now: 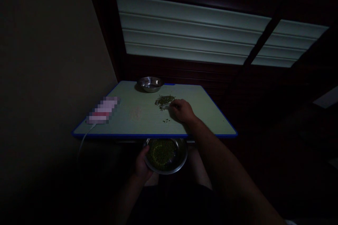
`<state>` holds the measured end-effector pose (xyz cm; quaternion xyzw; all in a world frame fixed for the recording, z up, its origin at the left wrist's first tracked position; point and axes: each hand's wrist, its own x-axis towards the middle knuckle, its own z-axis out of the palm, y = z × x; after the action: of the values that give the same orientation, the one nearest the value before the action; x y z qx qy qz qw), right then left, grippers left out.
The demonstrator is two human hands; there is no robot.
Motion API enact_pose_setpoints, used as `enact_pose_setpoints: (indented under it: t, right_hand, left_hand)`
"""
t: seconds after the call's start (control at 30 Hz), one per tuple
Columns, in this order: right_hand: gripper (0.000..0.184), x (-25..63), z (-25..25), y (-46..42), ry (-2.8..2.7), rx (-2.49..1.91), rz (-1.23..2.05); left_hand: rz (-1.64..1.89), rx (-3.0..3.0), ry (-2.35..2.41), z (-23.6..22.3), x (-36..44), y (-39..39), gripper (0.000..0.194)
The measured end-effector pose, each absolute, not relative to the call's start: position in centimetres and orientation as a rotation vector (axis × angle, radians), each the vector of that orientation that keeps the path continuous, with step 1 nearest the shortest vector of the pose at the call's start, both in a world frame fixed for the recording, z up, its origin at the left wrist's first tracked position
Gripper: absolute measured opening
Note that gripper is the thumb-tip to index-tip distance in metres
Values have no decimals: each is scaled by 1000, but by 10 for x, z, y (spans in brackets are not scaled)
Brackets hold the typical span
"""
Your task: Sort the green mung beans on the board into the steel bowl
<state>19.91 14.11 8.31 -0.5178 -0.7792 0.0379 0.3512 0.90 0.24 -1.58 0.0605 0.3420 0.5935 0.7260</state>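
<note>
Right arm point(224, 151) is spanning the table point(211, 119), right hand point(182, 111) pinching a spoon-like tool point(166, 105); below the table, left hand point(142, 164) is gripping a bowl point(181, 156), its beans point(160, 151) risking spilling if tilted.

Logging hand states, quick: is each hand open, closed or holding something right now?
Left hand: closed, holding the lower bowl by its side.
Right hand: closed, holding a small utensil; too dark to tell which kind.
</note>
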Motion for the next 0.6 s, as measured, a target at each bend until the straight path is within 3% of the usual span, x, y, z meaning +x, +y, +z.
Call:
enact_pose_setpoints:
  t: [0.6]
  right_hand:
    - [15, 204, 86, 134, -1805, -1365, 296]
  left_hand:
    - [1293, 119, 722, -18, 8, 3, 20]
